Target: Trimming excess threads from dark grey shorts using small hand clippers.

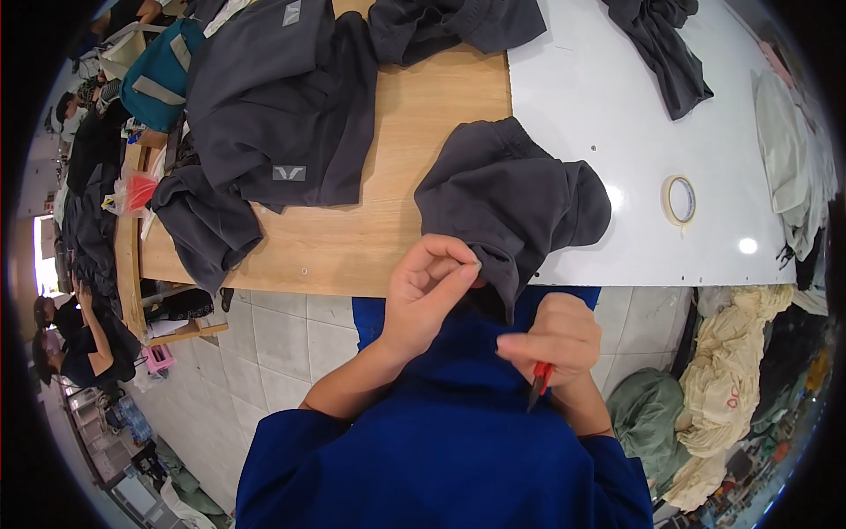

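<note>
A dark grey garment with a gathered elastic edge lies bunched over the table's near edge, its lower part hanging towards me. My left hand is closed in a pinch at the garment's near edge, thumb and forefinger pressed together; a tiny pale bit shows at the fingertips. To the right, apart from the cloth, my right hand is curled around small red-handled thread snips. Their pointed dark tip sticks out below the fist, towards my blue top. The fingers partly hide the handle.
More dark grey garments lie on the wooden tabletop at the left and far side. A tape roll rests on the white tabletop. Cream cloth is heaped at the right. Other people sit at the far left.
</note>
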